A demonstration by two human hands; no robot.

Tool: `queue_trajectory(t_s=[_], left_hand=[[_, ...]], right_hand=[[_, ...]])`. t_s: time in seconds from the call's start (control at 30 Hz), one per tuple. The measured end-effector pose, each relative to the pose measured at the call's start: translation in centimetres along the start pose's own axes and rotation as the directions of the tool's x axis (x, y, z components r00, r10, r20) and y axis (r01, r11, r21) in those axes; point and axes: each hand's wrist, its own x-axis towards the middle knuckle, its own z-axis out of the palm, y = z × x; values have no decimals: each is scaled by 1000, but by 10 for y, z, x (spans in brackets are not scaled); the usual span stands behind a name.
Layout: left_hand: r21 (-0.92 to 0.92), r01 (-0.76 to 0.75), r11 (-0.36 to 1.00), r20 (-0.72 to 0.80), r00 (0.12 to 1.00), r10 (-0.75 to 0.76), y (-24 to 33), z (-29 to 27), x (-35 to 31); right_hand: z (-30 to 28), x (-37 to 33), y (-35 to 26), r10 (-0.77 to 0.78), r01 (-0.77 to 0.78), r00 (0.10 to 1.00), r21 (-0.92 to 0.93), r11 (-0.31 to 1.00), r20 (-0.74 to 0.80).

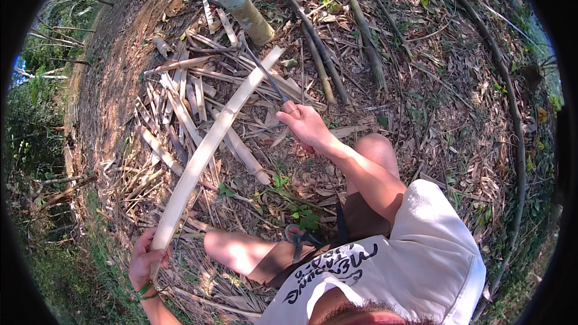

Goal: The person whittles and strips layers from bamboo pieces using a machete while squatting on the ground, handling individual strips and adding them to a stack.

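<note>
A long, pale split bamboo strip (208, 147) slants across the view, from the lower left up to near the tree trunk. My left hand (142, 260), with a green band at the wrist, is closed round its lower end. In my right hand (308, 129) is a machete, gripped by its wooden handle (291, 108). The dark, narrow blade (266, 72) points up and to the left, and crosses the strip near its far end. Whether blade and strip touch, I cannot tell.
Split bamboo pieces (180, 99) lie heaped left of and beyond the strip. A tree trunk (241, 9) rises at the far side. Several poles (367, 36) lie on the leaf-strewn ground further right. A long thin branch (509, 84) curves along the right. My bent knees are close by.
</note>
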Motion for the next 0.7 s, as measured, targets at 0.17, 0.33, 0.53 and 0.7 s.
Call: queue_trajectory(t_s=[0.17,0.33,0.53,0.7], left_hand=[[38,25,999,145,989,-30,33,58,47],[-30,89,996,382,921,-71,38,119,107],[-318,46,947,508,852,130,51,135,115],[-713,-118,691,300,840,453,72,146,111]], right_hand=[[-20,8,7,-60,71,987,73,995,-147],[-37,3,-10,-2,35,974,144,989,-228],[-57,-2,-5,-55,95,961,136,986,-271],[-75,-2,-9,-81,122,944,111,986,-320]])
